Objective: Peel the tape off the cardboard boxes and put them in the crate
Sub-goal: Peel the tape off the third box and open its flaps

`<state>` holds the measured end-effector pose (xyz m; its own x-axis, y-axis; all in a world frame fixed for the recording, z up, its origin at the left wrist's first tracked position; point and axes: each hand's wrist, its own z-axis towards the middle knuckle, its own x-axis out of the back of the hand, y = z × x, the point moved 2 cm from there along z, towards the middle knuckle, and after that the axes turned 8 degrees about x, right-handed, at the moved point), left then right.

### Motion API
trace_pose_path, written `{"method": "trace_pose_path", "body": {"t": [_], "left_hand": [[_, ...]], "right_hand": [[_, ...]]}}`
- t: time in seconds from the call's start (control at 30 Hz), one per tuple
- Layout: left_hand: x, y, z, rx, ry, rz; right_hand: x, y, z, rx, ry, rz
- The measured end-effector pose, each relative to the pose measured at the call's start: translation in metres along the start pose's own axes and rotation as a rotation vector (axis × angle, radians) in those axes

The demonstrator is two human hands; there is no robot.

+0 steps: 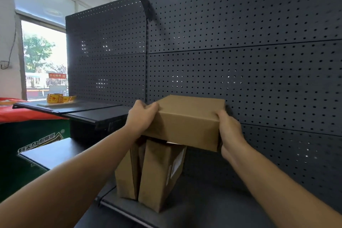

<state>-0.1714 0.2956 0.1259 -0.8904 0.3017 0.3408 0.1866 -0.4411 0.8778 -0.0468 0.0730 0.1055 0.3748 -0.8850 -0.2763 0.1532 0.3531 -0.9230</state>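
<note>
Both hands clamp one flat cardboard box (188,120) at frame centre: the left hand (141,116) curls its fingers over the near left corner, the right hand (230,131) grips the right end. It sits on or just above two upright boxes (157,170) standing on the dark shelf (203,200) below. Dragging it sideways could topple that leaning pair off the shelf edge. No crate shows, and no tape is visible on this box, so peeling might begin on the wrong face.
</note>
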Motion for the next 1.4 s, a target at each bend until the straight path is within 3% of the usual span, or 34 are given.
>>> {"method": "trace_pose_path", "body": {"t": [0.33,0.77,1.13,1.27,1.4], "left_hand": [[-0.087,0.035,-0.101,-0.103,-0.184,-0.172],[-0.207,-0.016,-0.196,0.041,-0.424,-0.22],[-0.219,-0.041,-0.224,0.101,-0.449,-0.162],[-0.226,-0.057,-0.23,0.244,-0.457,-0.209],[-0.239,-0.062,-0.236,0.358,-0.563,-0.189]], "right_hand": [[0.142,-0.036,-0.027,0.076,0.116,-0.135],[0.277,0.013,-0.068,0.021,0.213,-0.294],[0.308,0.049,-0.081,0.009,0.228,-0.294],[0.321,0.06,-0.082,-0.019,0.201,-0.329],[0.331,0.079,-0.08,-0.063,0.171,-0.36]]}}
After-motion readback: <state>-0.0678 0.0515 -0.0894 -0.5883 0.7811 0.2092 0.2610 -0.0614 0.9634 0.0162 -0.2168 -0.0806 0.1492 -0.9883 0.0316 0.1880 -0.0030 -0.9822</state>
